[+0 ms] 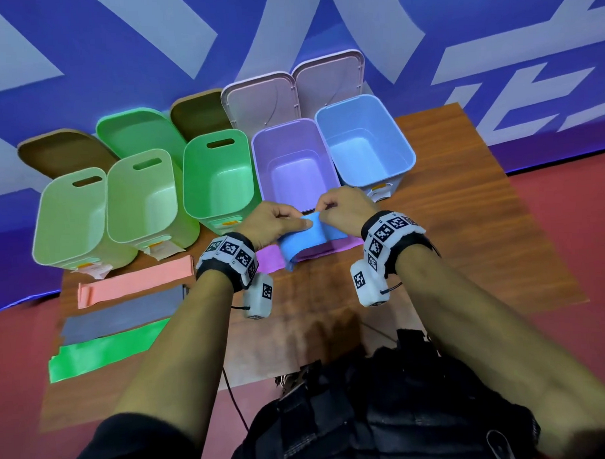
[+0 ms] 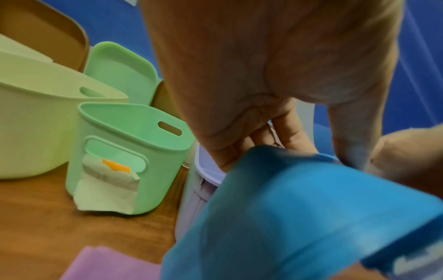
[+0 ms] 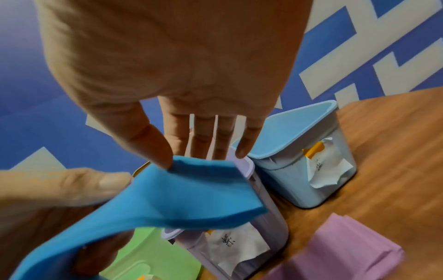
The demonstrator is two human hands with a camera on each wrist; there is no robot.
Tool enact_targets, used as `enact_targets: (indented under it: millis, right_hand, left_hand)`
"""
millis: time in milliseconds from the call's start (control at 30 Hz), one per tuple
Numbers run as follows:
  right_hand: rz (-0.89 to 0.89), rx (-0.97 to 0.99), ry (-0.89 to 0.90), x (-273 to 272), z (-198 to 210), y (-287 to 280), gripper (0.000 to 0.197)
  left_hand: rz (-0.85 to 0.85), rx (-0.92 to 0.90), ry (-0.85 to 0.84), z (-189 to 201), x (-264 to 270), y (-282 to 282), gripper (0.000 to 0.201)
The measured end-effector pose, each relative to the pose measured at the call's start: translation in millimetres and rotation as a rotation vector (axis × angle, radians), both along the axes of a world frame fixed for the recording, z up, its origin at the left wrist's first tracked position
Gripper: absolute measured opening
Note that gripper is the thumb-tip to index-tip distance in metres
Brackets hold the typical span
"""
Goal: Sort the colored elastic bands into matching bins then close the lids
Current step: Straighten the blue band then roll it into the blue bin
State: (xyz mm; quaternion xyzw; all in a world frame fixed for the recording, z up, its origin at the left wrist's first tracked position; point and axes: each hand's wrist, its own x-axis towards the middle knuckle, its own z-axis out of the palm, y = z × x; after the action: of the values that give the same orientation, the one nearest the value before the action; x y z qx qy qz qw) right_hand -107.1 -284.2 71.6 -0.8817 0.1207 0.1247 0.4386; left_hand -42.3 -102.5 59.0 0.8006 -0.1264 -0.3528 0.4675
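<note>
Head view: both hands meet just in front of the purple bin [image 1: 290, 161], at about 12 o'clock from the body. The left hand [image 1: 273, 223] and the right hand [image 1: 345, 207] each pinch the upper edge of the blue band [image 1: 306, 241], which droops in a loop over the purple band [image 1: 271, 259] lying on the tabletop [image 1: 465, 223]. Holding it by two points likely serves to fold or gather the floppy strip so it fits the blue bin [image 1: 365, 141], at 1 o'clock, open and apparently empty. The pink band [image 1: 138, 281], grey band [image 1: 125, 314] and green band [image 1: 103, 349] lie flat at 9 to 10 o'clock, unsorted. All lids stand open behind the bins.

Left wrist view: the fingers [image 2: 287, 132] curl behind the band's rim, the thumb [image 2: 352, 132] pressing from the front. The band is wide, matte, smooth and limp. The green bin [image 2: 129, 157] stands at 9 o'clock.

Right wrist view: thumb [image 3: 148, 144] and forefinger nip the band's corner; the other fingers stay straight. The blue bin is at 3 o'clock, just beside the purple one.
</note>
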Motion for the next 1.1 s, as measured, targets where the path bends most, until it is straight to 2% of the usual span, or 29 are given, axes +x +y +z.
enact_targets:
  millis: [100, 167, 267, 400, 567, 733, 867, 1100]
  right_hand:
    - [-0.027, 0.027, 0.072, -2, -9, -5, 0.021]
    - [-0.021, 0.021, 0.124, -4, -16, -7, 0.016]
    - [0.003, -0.034, 0.180, -7, -26, -9, 0.011]
    - [0.010, -0.045, 0.187, -11, -49, -14, 0.015]
    - [-0.034, -0.050, 0.176, -19, -76, -20, 0.015]
    - [-0.042, 0.015, 0.207, -25, -105, -29, 0.010]
    - [-0.118, 0.072, 0.251, -34, -133, -34, 0.027]
    - [-0.194, 0.067, 0.270, -41, -158, -39, 0.034]
  left_hand:
    - [-0.149, 0.128, -0.081, -11, 0, 0, 0.023]
    - [-0.200, 0.208, -0.105, -17, -4, 0, 0.023]
    - [-0.242, 0.259, -0.159, -33, -9, 1, 0.048]
    - [-0.240, 0.312, -0.280, -54, -16, 4, 0.042]
    - [-0.174, 0.370, -0.203, -82, -25, 5, 0.050]
    - [-0.175, 0.432, -0.123, -104, -33, 5, 0.037]
    - [-0.171, 0.420, -0.075, -119, -33, 8, 0.018]
    - [-0.192, 0.428, -0.085, -136, -37, -2, 0.012]
